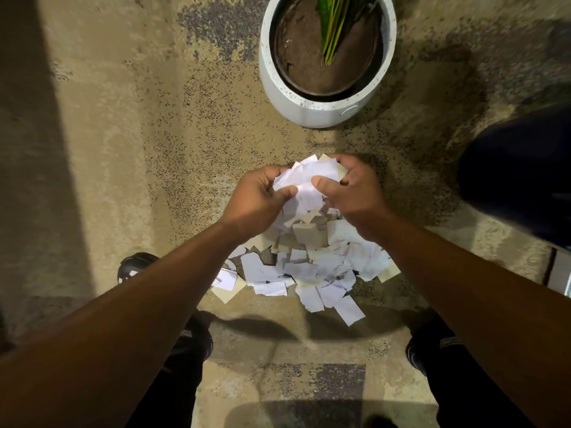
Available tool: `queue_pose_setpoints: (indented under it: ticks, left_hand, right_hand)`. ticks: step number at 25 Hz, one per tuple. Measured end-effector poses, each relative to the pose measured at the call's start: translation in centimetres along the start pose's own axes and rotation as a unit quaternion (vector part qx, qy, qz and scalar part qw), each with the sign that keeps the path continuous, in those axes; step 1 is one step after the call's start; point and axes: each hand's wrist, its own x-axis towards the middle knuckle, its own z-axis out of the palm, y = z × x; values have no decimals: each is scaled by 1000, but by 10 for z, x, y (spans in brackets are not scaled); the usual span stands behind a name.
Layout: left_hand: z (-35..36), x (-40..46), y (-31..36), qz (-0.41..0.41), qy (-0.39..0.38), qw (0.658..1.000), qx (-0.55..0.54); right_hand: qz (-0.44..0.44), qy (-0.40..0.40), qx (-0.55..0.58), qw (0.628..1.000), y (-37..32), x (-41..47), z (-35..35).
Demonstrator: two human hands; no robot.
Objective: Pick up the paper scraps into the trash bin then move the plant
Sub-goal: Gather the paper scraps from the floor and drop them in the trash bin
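Paper scraps point(309, 180), a bunched handful of white and cream pieces, are clamped between both hands above the floor. Left hand point(256, 199): fingers curled over the left side of the bunch, thumb pressed against its near edge. Right hand point(355, 193): fingers wrapped over the far right side, thumb point(323, 183) pressed flat on top of the paper. Both hands are closed on the same handful, and a few pieces hang loose beneath it.

Directly below and toward the person, a pile of scraps point(309, 273) lies spread on the floor point(123, 180), which is a speckled, tan surface.

Beyond the hands stands a plant point(336, 23) with green leaves, rooted in brown soil inside a round white pot point(309, 114). The pot stands apart from the pile.

A large dark object point(519, 174) sits at the right edge; its identity cannot be determined. Dark shoes point(136, 267) show near the forearms.
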Motion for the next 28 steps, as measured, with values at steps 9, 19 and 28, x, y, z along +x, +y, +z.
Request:
queue_pose_setpoints:
  ticks: [9,19,28]
  left_hand:
    - [1,-53,34,-46,21,995,-85]
    - [49,-109,122,-101,-48,956,-271]
    - [168,-100,236,-104,-12,901,-422]
  right_hand:
    - [64,132,134,980,-17,-90,-31]
    - [63,297,312,900,-79,-213,-59]
    - [-39,457,422,782,-140,-235,-176]
